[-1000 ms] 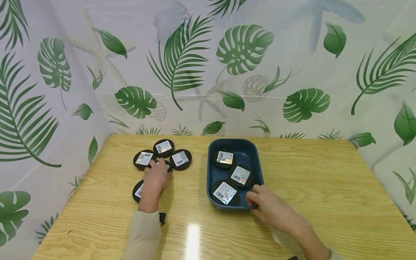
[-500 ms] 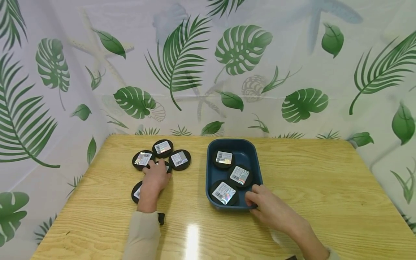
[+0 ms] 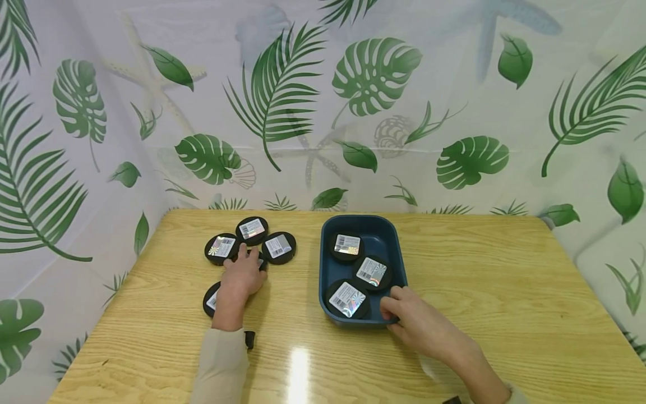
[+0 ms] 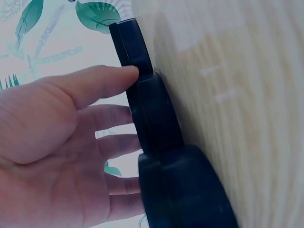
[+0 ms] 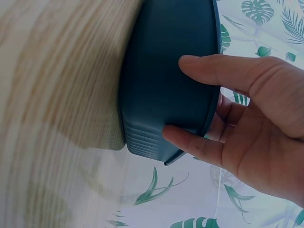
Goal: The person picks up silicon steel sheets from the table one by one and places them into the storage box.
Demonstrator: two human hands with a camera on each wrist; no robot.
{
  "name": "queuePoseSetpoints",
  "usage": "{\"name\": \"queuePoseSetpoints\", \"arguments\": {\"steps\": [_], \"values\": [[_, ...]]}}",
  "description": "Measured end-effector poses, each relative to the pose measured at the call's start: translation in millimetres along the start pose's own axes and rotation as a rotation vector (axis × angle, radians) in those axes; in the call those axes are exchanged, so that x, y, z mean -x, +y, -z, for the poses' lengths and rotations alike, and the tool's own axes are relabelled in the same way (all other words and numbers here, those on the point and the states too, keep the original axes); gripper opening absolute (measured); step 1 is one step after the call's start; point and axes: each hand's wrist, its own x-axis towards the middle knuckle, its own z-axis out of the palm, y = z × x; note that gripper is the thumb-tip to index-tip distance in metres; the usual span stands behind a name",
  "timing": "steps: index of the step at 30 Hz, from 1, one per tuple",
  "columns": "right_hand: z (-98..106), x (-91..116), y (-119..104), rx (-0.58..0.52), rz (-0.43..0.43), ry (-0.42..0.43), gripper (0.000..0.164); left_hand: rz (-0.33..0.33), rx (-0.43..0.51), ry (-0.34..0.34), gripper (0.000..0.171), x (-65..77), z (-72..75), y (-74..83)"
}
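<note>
My left hand (image 3: 241,276) lies over a black disc (image 3: 262,262), which it mostly hides in the head view. In the left wrist view the thumb (image 4: 116,78) touches the upper edge of a black disc (image 4: 159,114), and the long fingers reach fairly straight across the discs' faces. My right hand (image 3: 421,320) grips the near right corner of a dark blue tray (image 3: 323,269). Its thumb (image 5: 209,66) presses the outer wall while other fingers hook over the rim. Inside the tray are three black discs with silver barcode labels, one being the nearest disc (image 3: 347,300).
Around the left hand lie more labelled discs: a left one (image 3: 222,248), a back one (image 3: 252,230), a right one (image 3: 279,247) and a near one (image 3: 211,301) partly behind the wrist. The wooden table (image 3: 504,280) meets a leaf-print curtain (image 3: 313,112).
The left hand's fingers have shifted slightly over the disc, covering more of its label. The right hand keeps its grip on the tray, which stays in place.
</note>
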Motion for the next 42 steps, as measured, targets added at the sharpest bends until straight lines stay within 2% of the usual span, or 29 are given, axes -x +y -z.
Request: {"name": "queuePoseSetpoints", "arguments": {"steps": [6, 10, 16, 27, 36, 42], "values": [[0.4, 0.2, -0.1, 0.001, 0.0, 0.0, 0.035, -0.032, -0.014, 0.026, 0.061, 0.8, 1.0, -0.5], [0.8, 0.6, -0.4, 0.001, 0.0, -0.002, 0.035, -0.03, -0.016, 0.037, 0.06, 1.3, 1.0, 0.0], [1.5, 0.8, -0.9, 0.003, 0.003, -0.003, 0.034, -0.028, -0.008, 0.033, 0.061, 0.0, -0.6, -1.4], [1.5, 0.6, -0.3, 0.006, 0.0, 0.001, 0.034, -0.086, 0.028, 0.009, 0.067, -2.3, 1.6, -5.1], [0.7, 1.0, -0.2, 0.009, 0.004, 0.007, 0.035, -0.052, 0.058, 0.004, 0.07, -0.9, 4.0, -5.8], [0.4, 0.6, -0.4, 0.012, 0.011, 0.009, 0.034, -0.066, 0.056, 0.025, 0.069, 0.5, 4.4, -5.4]]}}
